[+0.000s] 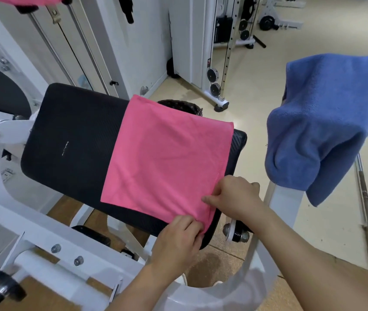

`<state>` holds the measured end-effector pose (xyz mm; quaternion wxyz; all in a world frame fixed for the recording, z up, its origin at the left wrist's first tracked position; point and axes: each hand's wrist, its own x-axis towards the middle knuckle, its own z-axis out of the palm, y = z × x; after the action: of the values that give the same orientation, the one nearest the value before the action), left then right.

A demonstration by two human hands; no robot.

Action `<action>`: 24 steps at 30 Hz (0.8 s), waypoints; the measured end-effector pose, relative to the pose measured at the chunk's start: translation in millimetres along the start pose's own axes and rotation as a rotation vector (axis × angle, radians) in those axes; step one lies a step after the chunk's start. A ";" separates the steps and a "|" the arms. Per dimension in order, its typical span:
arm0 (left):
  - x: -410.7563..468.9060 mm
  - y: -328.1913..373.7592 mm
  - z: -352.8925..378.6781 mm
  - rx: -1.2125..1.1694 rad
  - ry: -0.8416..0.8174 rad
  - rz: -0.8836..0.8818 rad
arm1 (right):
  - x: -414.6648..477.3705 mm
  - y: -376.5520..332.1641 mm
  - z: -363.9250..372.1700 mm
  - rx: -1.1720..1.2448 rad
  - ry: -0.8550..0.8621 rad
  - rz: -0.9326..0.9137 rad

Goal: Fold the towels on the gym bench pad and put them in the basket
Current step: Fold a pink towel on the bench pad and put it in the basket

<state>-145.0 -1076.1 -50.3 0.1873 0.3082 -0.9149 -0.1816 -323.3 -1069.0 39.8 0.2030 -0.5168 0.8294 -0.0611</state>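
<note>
Both hands, left hand [178, 234] and right hand [234, 196], pinch the pink towel's [167, 158] near corner.

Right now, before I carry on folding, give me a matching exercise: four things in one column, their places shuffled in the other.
Things:
1 pink towel
2 blue towel
3 barbell
4 basket

Places:
A draped over the white frame
B on the floor, right side
C flat on the black pad
D behind the pad, mostly hidden

Pairs: 1-C, 2-A, 3-B, 4-D
</note>
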 end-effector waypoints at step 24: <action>7.2 4.5 -2.1 0.199 0.024 0.111 | 32.8 14.1 -23.4 0.395 0.390 0.118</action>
<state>-151.6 -1077.8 -44.9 0.1766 0.2761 -0.9418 -0.0753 -356.9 -1094.0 47.7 0.1396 -0.3967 0.8533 -0.3082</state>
